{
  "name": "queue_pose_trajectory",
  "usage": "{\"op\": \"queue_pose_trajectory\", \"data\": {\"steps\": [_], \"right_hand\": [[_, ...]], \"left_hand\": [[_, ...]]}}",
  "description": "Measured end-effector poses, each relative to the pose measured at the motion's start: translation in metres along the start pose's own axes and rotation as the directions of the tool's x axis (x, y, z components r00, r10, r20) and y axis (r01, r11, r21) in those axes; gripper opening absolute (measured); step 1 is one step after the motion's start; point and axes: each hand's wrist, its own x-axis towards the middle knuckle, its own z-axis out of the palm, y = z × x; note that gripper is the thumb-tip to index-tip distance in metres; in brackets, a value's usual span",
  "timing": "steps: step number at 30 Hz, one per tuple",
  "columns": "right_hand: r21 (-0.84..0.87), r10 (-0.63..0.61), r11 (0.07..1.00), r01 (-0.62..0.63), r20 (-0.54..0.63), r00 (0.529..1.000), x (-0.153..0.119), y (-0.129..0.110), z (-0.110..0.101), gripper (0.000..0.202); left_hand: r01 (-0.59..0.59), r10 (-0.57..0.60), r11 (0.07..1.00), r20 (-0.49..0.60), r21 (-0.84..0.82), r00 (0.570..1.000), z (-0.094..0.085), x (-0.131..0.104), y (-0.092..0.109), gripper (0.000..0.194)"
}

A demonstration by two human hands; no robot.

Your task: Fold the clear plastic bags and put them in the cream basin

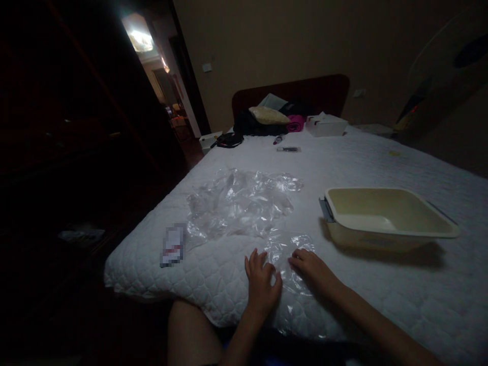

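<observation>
My left hand (262, 279) is at the left edge of a clear plastic bag (284, 254) near the bed's front edge, its fingers apart and curved, with nothing seen between them. My right hand (310, 268) rests on the right side of the same bag; its fingers are bent close together, and whether they pinch the film is too small to tell. Beyond my hands, a heap of crumpled clear plastic bags (240, 203) is spread over the white quilted bed (213, 269).
To the right sits a cream basin (389, 236) with grey handles. A blurred-out phone-like object (173, 246) lies at the left edge. Toward the headboard (331, 91) are a white box (327, 125), a black bag (230, 140), piled cloths and a packaged pen-like item (288, 149).
</observation>
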Motion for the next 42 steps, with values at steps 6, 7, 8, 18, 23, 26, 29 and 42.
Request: {"op": "queue_pose_trajectory", "data": {"steps": [6,7,8,18,23,26,29,42], "right_hand": [[-0.01,-0.011,1.0,0.011,-0.026,1.0,0.001,0.001,0.001,0.021],[0.001,-0.011,1.0,0.011,-0.031,0.999,0.002,0.002,0.001,0.021],[0.01,-0.009,1.0,0.009,-0.032,0.999,0.002,0.003,0.002,0.021],[0.121,0.003,0.993,0.001,-0.032,0.999,0.004,0.008,-0.002,0.021],[0.131,0.016,0.991,0.005,-0.161,0.987,0.001,0.003,-0.018,0.022],[0.058,-0.059,0.996,0.073,-0.219,0.974,-0.012,-0.011,-0.017,0.02],[-0.068,-0.303,0.953,0.295,-0.183,0.935,-0.035,-0.032,-0.005,0.017],[-0.237,-0.598,0.791,0.565,-0.101,0.795,-0.056,-0.055,0.028,0.016]], "left_hand": [[-0.126,0.121,0.989,-0.069,-0.07,0.99,-0.003,-0.002,-0.005,0.029],[-0.188,0.182,0.978,-0.068,-0.096,0.981,-0.004,-0.003,-0.007,0.027],[-0.257,0.251,0.958,-0.061,-0.126,0.966,-0.005,-0.004,-0.008,0.027],[-0.379,0.405,0.896,0.073,-0.232,0.911,-0.006,-0.012,-0.016,0.028],[-0.338,0.373,0.906,0.104,-0.254,0.922,-0.003,-0.014,-0.019,0.027],[-0.333,0.366,0.906,0.089,-0.26,0.926,-0.002,-0.015,-0.019,0.026],[-0.326,0.357,0.908,0.078,-0.264,0.931,-0.001,-0.016,-0.019,0.025],[-0.319,0.352,0.911,0.088,-0.26,0.932,0.0,-0.016,-0.021,0.034]]}}
